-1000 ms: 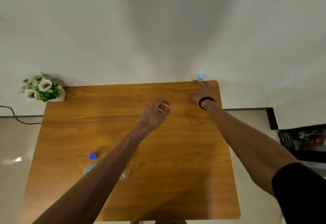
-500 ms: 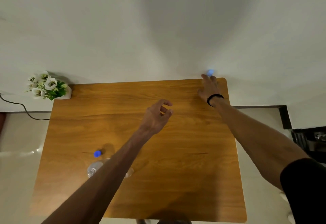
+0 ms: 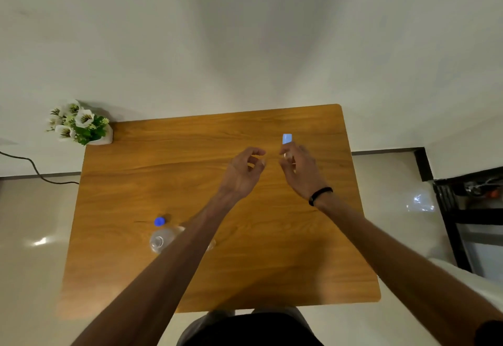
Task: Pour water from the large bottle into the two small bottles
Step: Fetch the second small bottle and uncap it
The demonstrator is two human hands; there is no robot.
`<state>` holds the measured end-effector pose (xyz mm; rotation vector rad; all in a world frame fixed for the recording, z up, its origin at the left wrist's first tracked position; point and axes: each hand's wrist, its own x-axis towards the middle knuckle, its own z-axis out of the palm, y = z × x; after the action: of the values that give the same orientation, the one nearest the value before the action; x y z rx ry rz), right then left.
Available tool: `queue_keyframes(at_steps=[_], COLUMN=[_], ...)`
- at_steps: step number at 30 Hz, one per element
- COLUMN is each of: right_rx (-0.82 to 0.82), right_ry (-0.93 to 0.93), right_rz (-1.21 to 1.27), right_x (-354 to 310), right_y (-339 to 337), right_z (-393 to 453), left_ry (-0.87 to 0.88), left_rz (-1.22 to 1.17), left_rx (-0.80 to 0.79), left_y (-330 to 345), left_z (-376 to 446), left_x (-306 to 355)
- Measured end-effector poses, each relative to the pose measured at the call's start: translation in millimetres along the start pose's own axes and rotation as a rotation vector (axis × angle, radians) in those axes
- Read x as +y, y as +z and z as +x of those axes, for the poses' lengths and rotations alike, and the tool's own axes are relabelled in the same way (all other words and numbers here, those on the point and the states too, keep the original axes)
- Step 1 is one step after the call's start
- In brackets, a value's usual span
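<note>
The right hand [image 3: 299,170] is wrapped around something with a light blue cap [image 3: 287,138] poking out past the fingers, probably a small bottle, but the body is blurred and mostly hidden behind the hand. The left hand [image 3: 243,175] hovers just beside it, fingers curled but apart, holding nothing. Down on the near left of the wooden table [image 3: 285,250], an uncapped clear bottle [image 3: 160,240] stands partly covered by the left forearm, with a loose blue cap [image 3: 159,221] just beyond it. A second clear shape peeks out on the arm's right side, can't tell what. A flower pot [image 3: 81,126] sits at the far left corner.
</note>
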<state>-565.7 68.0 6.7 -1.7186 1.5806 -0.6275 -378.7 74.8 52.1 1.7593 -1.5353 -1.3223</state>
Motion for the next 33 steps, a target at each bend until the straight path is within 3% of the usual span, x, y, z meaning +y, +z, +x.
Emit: queue_keyframes(at_steps=[3, 10, 15, 19, 33], right_rx=[-0.071, -0.118, -0.124, -0.162, -0.067], right_ry=[0.040, 0.318, 0.500, 0.521, 0.448], right_rz=[0.208, 0.715, 0.888, 1.030, 0.931], right_x=[-35, -116, -166, -187, -192], right_y=[13, 48, 89, 108, 113], right_z=[-52, -144, -187, -205, -234], left_ry=[0.040, -0.057, -0.020, -0.024, -0.067], left_rz=[-0.089, -0.605, -0.759, -0.867, -0.808], left_rx=[-0.063, -0.231, -0.331, -0.420, -0.326], left_y=[-13, -54, -98, -114, -114], left_z=[-24, -111, -162, -183, -208], left_x=[-15, -50, -88, -106, -104])
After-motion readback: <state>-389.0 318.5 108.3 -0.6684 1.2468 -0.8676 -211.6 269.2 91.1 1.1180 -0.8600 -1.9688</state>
